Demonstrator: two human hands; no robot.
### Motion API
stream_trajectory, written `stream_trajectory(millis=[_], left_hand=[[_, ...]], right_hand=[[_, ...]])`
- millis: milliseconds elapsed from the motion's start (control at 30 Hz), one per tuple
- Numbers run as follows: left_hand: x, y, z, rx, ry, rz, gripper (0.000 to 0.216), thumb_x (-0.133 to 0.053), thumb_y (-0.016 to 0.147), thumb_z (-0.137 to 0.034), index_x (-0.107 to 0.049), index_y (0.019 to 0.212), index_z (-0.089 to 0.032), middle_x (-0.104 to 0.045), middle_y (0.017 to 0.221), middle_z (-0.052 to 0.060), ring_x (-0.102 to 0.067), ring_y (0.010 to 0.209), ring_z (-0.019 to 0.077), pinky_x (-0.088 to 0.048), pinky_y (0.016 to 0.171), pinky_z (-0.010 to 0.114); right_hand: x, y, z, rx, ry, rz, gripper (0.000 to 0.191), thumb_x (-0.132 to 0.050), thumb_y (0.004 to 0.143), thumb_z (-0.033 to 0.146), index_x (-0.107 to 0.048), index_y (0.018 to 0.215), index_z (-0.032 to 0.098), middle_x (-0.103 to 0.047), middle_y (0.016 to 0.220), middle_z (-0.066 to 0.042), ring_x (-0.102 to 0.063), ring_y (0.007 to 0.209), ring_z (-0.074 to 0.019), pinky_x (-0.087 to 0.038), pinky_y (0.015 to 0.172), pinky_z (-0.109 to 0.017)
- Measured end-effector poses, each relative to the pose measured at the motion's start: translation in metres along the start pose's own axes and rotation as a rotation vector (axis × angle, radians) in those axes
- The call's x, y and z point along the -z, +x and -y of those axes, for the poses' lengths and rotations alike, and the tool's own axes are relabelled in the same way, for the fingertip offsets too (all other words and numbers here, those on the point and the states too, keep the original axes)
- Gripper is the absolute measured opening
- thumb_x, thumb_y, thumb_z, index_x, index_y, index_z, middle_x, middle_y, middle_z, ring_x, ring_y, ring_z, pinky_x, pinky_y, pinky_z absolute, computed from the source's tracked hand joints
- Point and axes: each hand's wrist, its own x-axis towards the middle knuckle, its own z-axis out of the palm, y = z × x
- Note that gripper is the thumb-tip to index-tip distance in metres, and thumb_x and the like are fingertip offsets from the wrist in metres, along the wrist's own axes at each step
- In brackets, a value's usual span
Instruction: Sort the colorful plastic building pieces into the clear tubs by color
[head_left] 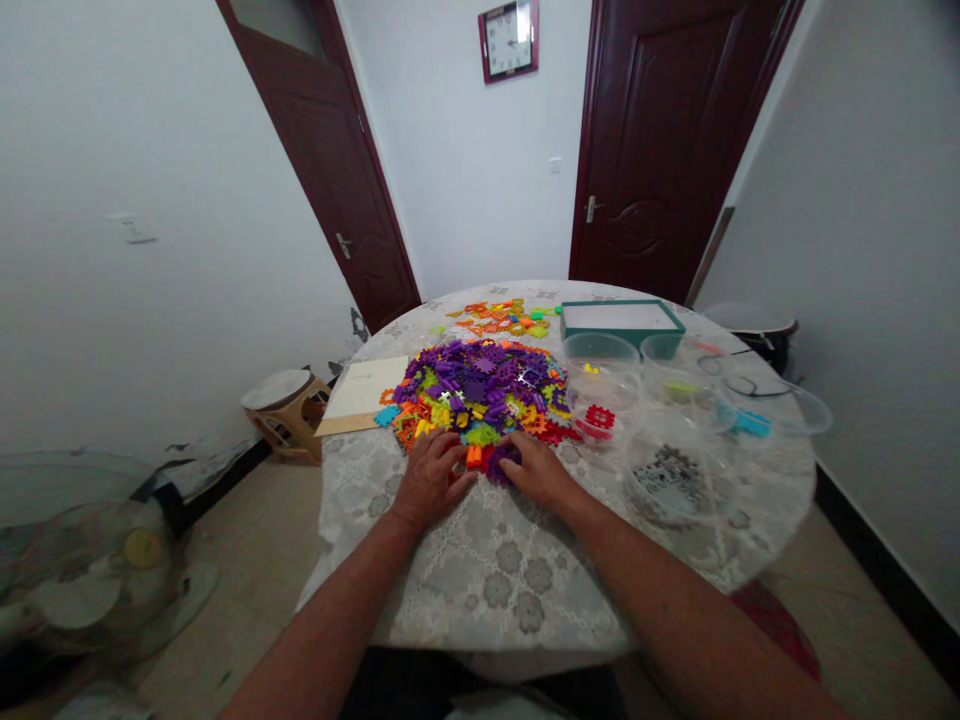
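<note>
A heap of plastic gear-and-block pieces (484, 385), mostly purple with orange, yellow, lime and red, lies mid-table. At its near edge, my left hand (433, 475) rests palm down, fingers on the pieces and thumb spread to the side. To its right, my right hand (538, 472) has its thumb and fingers around a purple gear piece (498, 465); the fingertips are partly hidden. Between the hands sit an orange block (474, 456) and some red pieces.
Clear plastic bowls on the right hold red pieces (600, 416), grey pieces (667, 480) and a blue piece (753, 423). Behind them is a green-rimmed box (622, 315). A pale board (365, 388) lies left; flat orange pieces (495, 320) lie at the back. A stool (289, 410) and fan (90, 570) stand left.
</note>
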Motion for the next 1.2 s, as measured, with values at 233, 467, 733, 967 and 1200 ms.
stream_trajectory(millis=[233,467,733,967,1200], left_hand=[[-0.001,-0.001,-0.001,0.023,-0.039,-0.005,0.034,-0.069,0.095,-0.047,-0.073,0.119,-0.024,-0.069,0.131,0.012,-0.053,0.138,0.0329,-0.039,0.122,0.057],[-0.001,-0.003,0.0,0.014,-0.033,0.01,0.045,-0.068,0.095,-0.046,-0.067,0.133,-0.023,-0.068,0.134,0.013,-0.054,0.138,0.0325,-0.037,0.124,0.056],[-0.002,-0.003,-0.001,-0.001,-0.021,0.056,0.036,-0.066,0.098,-0.042,-0.071,0.131,-0.029,-0.069,0.133,0.01,-0.053,0.14,0.0325,-0.033,0.127,0.06],[0.003,-0.005,-0.005,-0.023,-0.006,0.061,0.04,-0.066,0.099,-0.045,-0.068,0.136,-0.029,-0.066,0.143,0.01,-0.047,0.149,0.0347,-0.023,0.132,0.064],[0.0,0.008,-0.008,-0.062,-0.115,0.107,0.027,-0.066,0.099,-0.034,-0.071,0.124,-0.025,-0.074,0.13,0.008,-0.051,0.145,0.0339,-0.022,0.132,0.065]], right_hand=[[0.006,0.0,0.0,0.045,0.068,0.015,0.025,-0.063,0.086,0.014,-0.071,0.108,0.024,-0.076,0.106,-0.004,-0.069,0.099,-0.0213,-0.053,0.093,-0.037],[0.013,0.001,0.003,0.038,0.099,0.069,0.02,-0.062,0.086,0.016,-0.07,0.103,0.023,-0.074,0.1,-0.004,-0.067,0.093,-0.0211,-0.053,0.091,-0.037],[0.016,-0.001,0.005,0.054,0.148,0.119,0.025,-0.063,0.085,0.015,-0.072,0.106,0.024,-0.073,0.105,-0.004,-0.067,0.097,-0.0213,-0.053,0.091,-0.037],[0.017,-0.004,0.012,0.023,0.226,0.177,0.024,-0.062,0.088,0.017,-0.071,0.109,0.025,-0.073,0.105,-0.002,-0.066,0.094,-0.0199,-0.052,0.09,-0.036],[0.019,-0.003,0.008,-0.07,0.33,0.203,0.023,-0.062,0.088,0.021,-0.068,0.11,0.024,-0.072,0.102,-0.001,-0.066,0.092,-0.0206,-0.052,0.084,-0.034]])
